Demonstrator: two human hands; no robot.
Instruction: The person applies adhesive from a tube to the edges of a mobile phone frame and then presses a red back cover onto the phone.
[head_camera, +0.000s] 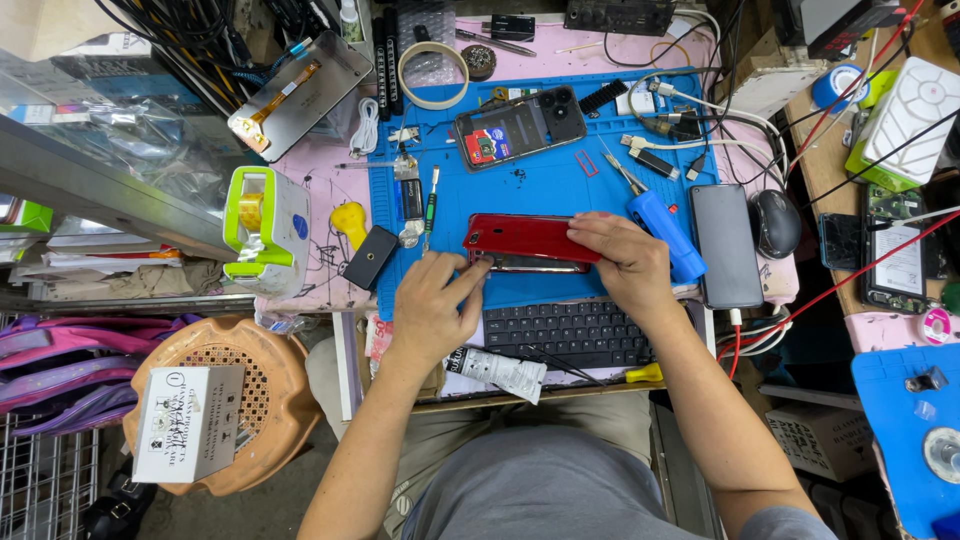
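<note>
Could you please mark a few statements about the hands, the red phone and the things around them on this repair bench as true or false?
1. Both hands touch the glossy red phone. True: the left hand is at its lower left edge and the right hand lies on its right end.
2. The red phone lies on a green mat. False: it is over the blue work mat.
3. A black keyboard lies just below the hands. True.
4. The black computer mouse sits left of the left hand. False: it is far to the right, beside a dark phone lying flat.
5. A blue cylindrical tool lies by the right hand. True.
</note>
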